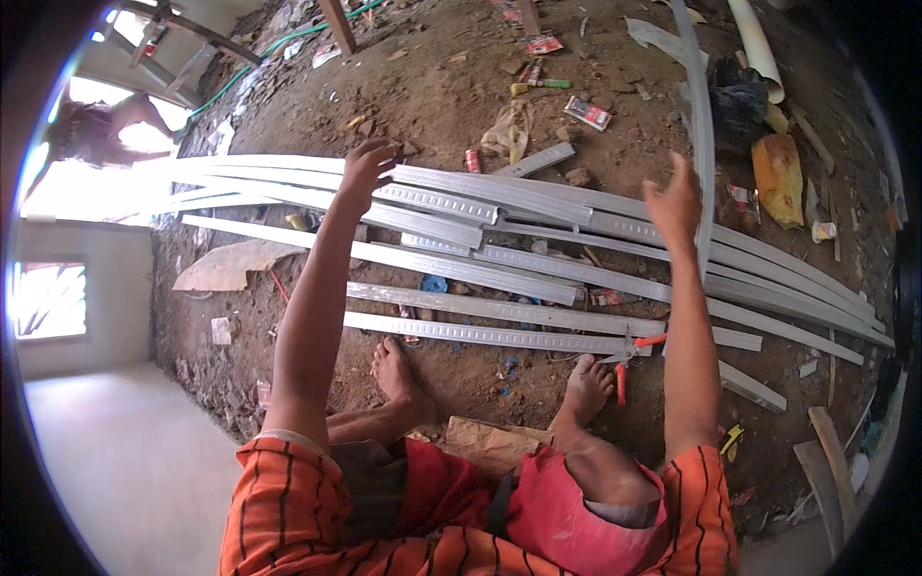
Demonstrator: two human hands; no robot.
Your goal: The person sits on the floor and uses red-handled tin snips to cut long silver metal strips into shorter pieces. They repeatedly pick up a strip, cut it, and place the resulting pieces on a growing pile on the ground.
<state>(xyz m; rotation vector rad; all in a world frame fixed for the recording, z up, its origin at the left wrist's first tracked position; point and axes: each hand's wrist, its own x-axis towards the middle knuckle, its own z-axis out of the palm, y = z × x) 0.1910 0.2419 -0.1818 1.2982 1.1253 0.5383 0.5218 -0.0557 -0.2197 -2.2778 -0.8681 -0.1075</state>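
Note:
Long silvery metal channels [538, 264] lie across the dirt in front of me, some with rows of slots. My left hand [367, 173] is raised over their far edge, fingers bent but apart, with nothing visible in it. My right hand [676, 202] is held up farther right, thumb and fingers spread and no object in its grasp. Just right of that hand, another long metal strip [702, 115] runs from the far edge down to the channels; I cannot tell whether the hand touches it. Red-handled snips [622, 368] lie with open handles by my right foot.
Short channel offcuts [538, 160] lie among dirt and litter. A pale pipe [756, 48], a dark plastic bag [740, 99] and a yellow piece [778, 180] are at far right. Wooden planks [828, 470] lie at lower right. Another person [110, 130] shows at far left.

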